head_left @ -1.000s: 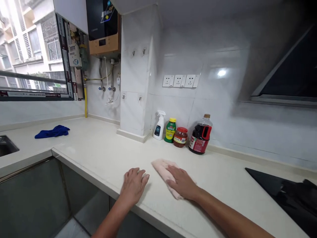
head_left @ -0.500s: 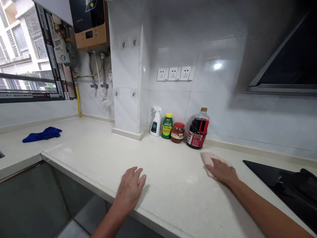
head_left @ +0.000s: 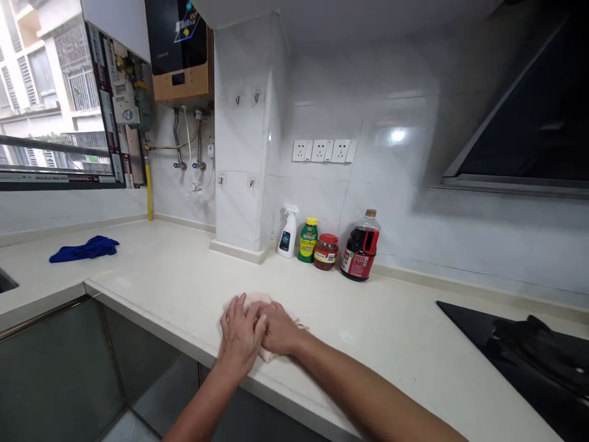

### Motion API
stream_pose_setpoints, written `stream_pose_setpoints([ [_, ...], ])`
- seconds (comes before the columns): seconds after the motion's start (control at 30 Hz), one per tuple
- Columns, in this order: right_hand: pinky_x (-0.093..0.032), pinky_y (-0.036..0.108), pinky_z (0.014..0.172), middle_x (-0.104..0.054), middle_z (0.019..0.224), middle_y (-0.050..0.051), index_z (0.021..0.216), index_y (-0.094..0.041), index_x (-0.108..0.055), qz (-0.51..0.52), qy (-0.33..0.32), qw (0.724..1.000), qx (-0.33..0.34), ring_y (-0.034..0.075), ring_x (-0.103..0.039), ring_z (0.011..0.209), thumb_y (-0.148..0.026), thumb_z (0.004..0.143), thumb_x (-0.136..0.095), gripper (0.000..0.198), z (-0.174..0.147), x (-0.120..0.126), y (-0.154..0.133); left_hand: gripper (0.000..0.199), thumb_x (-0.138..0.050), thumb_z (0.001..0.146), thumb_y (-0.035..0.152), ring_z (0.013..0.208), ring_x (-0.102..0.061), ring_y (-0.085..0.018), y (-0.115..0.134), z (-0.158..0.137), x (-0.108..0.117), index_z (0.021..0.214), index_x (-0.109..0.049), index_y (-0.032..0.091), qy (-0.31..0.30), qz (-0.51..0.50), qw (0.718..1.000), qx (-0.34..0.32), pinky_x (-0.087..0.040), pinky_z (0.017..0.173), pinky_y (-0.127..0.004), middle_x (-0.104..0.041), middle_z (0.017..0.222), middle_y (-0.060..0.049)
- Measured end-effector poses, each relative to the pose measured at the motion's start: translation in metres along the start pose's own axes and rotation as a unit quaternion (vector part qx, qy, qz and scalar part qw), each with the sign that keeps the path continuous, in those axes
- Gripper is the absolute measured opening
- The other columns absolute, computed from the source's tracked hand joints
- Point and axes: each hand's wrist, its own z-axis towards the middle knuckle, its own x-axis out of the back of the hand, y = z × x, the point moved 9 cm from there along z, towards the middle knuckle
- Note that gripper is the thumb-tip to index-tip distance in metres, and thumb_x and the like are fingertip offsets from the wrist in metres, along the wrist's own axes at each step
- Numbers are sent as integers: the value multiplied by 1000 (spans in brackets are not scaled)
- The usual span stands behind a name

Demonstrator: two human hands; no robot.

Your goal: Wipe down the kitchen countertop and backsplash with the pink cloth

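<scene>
A pale pink cloth point(head_left: 258, 298) lies bunched on the white countertop, near its front edge, and both hands cover most of it. My right hand point(head_left: 278, 328) is closed on the cloth, its fingers partly hidden behind the left hand. Against it, on the left side of the cloth, my left hand point(head_left: 241, 334) rests with bent fingers closed over the cloth's edge. A bit of cloth shows below, between the two wrists.
Along the wall stand a white spray bottle point(head_left: 288, 232), a green bottle point(head_left: 308, 240), a red-lidded jar point(head_left: 326, 252) and a large dark sauce bottle point(head_left: 360, 248). A blue cloth point(head_left: 85, 249) lies at left. A black stove point(head_left: 483, 334) is at right.
My right hand has brought the pink cloth from the right, near the stove, leftward across the counter to my left hand. The two hands now touch over it.
</scene>
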Motion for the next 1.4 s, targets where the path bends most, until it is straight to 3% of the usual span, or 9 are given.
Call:
stream_pose_setpoints([
  [0.1, -21, 54, 121, -51, 147, 10, 144, -26, -46, 64, -1, 997, 47, 27, -43, 137, -39, 91, -59, 56, -30, 3, -22, 45, -38, 102, 40, 144, -41, -35, -4, 1, -3, 138, -62, 26, -18, -9, 1000, 8, -39, 113, -62, -52, 152, -15],
  [0.2, -23, 52, 120, -54, 143, 11, 140, -23, -49, 74, -11, 997, 21, 28, -46, 133, -45, 89, -61, 56, -60, 10, 2, 45, -37, 103, 42, 143, -42, -33, -10, 1, -8, 138, -61, 28, -32, -19, 999, 21, -39, 112, -61, -55, 150, -13],
  [0.37, -27, 41, 119, -50, 151, 7, 144, -23, -51, -29, 31, 981, -188, 25, -45, 137, -48, 95, -50, 55, -107, 48, 129, 43, -38, 102, 45, 136, -49, -29, -5, 2, -10, 124, -69, 26, -62, -27, 998, 1, -41, 109, -57, -64, 137, -12],
  [0.53, -23, 55, 119, -47, 152, 16, 147, -12, -48, -96, 60, 923, -368, 32, -42, 139, -42, 98, -35, 58, -194, 100, 259, 48, -30, 103, 49, 127, -57, -27, 1, 3, -11, 111, -72, 26, -120, -39, 992, 0, -44, 105, -51, -70, 126, -10],
  [0.63, -17, 65, 118, -49, 149, 20, 146, -11, -48, -131, 67, 884, -445, 36, -43, 139, -40, 99, -30, 58, -256, 127, 305, 52, -28, 102, 52, 120, -61, -26, -1, 6, -12, 103, -73, 25, -140, -38, 989, 10, -46, 101, -45, -73, 120, -10],
  [0.73, -14, 68, 117, -50, 147, 21, 143, -13, -52, -153, 66, 861, -481, 38, -42, 140, -39, 99, -31, 55, -305, 142, 323, 55, -27, 101, 54, 118, -62, -28, -4, 8, -15, 101, -73, 23, -159, -37, 986, 31, -45, 99, -43, -74, 116, -10],
  [1.0, -19, 57, 122, -47, 152, 19, 148, -11, -47, -176, 56, 858, -479, 33, -40, 143, -43, 100, -29, 60, -358, 135, 294, 58, -26, 97, 55, 121, -61, -30, -5, 12, -18, 100, -73, 21, -171, -4, 985, 37, -44, 99, -42, -74, 117, -11],
  [1.23, -26, 50, 124, -45, 154, 14, 149, -13, -47, -161, 102, 890, -414, 30, -37, 146, -60, 98, -29, 71, -447, 97, 184, 56, -30, 95, 53, 124, -60, -31, -4, 15, -19, 108, -74, 21, -177, 21, 983, 31, -44, 102, -43, -73, 123, -11],
  [1.4, -34, 53, 120, -50, 151, 12, 142, -21, -55, -136, 168, 881, -421, 34, -44, 140, -67, 94, -38, 68, -509, 85, 126, 56, -31, 95, 53, 125, -58, -34, 2, 14, -21, 108, -75, 21, -186, 38, 982, 8, -45, 100, -47, -71, 124, -13],
])
